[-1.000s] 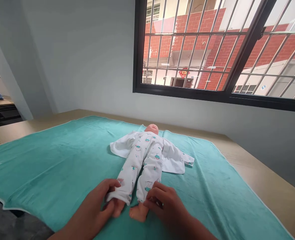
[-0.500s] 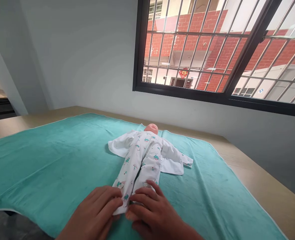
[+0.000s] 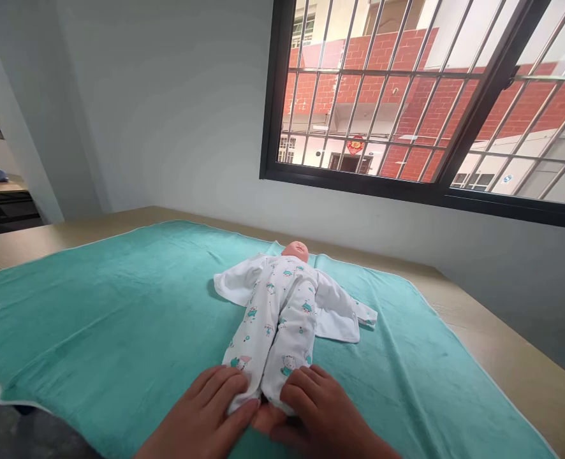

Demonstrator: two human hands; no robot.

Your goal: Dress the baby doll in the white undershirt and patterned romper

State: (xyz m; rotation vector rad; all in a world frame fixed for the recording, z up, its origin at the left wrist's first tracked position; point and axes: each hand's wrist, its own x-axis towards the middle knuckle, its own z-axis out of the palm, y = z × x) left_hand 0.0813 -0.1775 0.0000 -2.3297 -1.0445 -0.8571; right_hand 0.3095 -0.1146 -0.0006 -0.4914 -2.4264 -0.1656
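Observation:
A baby doll lies on its back, its head toward the wall. It wears white trousers with a green and pink cartoon print, and a white jacket spread out beneath and beside it. My left hand is closed on the hem of the left trouser leg, thumb toward the middle. On the right leg's hem, my right hand has its fingers curled over the cloth. The doll's feet are mostly hidden by the hems and my hands.
A green blanket covers much of the wooden table. Behind the table stands a grey wall with a barred window. Another table with something on it stands at the far left.
My right hand has moved right and its fingers have curled over the right hem. The left hand stays at the left hem, its thumb now stretched inward. The view has shifted slightly.

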